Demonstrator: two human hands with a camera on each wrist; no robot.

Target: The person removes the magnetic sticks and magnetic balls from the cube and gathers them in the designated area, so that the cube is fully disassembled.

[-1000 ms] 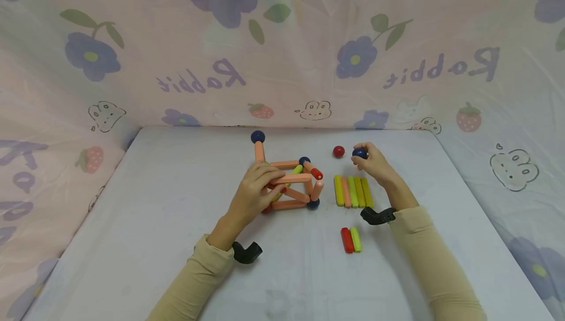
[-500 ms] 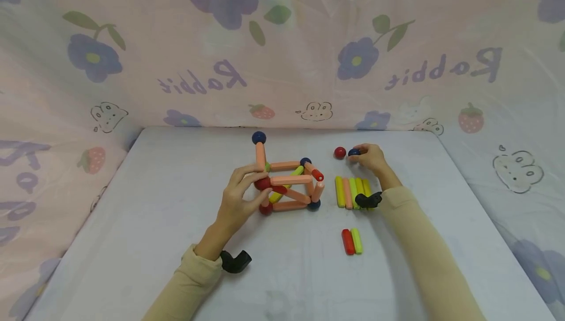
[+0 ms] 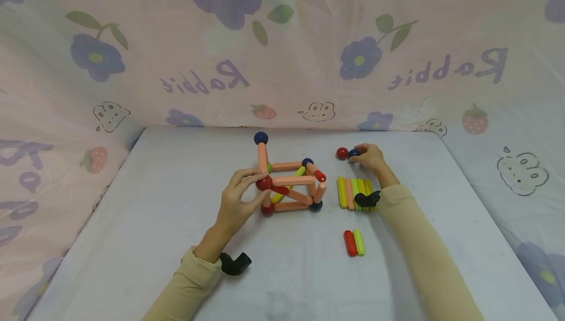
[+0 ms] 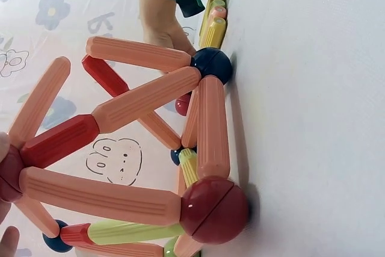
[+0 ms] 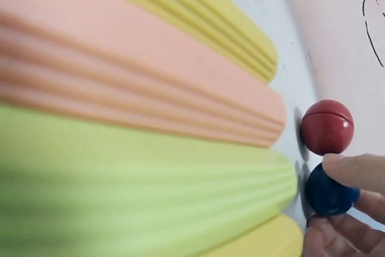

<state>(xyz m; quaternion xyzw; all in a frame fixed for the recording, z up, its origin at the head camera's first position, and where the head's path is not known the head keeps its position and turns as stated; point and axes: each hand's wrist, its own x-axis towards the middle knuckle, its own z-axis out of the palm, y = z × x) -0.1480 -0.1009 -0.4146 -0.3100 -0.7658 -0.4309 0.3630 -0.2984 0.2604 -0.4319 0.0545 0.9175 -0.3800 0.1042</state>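
My left hand [image 3: 234, 203] pinches a red ball [image 3: 264, 183] between thumb and fingers, at the upper left-hand corner of a frame of rods and balls. From this ball a peach rod [image 3: 293, 180] runs right, its far end without a ball. The frame's lower red ball [image 4: 215, 210] and dark blue ball [image 4: 212, 66] rest on the table. Another blue ball [image 3: 261, 138] tops a peach rod at the back. My right hand [image 3: 372, 158] holds a loose dark blue ball [image 5: 331, 191] with thumb and fingers, right beside a loose red ball [image 5: 328, 127].
Right of the frame, several yellow, peach and green rods [image 3: 343, 193] lie in a row, partly under the right wrist's black mount [image 3: 367, 199]. Nearer the front lie a red rod [image 3: 350, 243] and a light green rod [image 3: 359, 242]. A patterned curtain [image 3: 282, 66] stands behind the table.
My left hand has drawn back left from the peach rod to the red ball at its end. My right hand has moved the blue ball left, close to the loose red ball.
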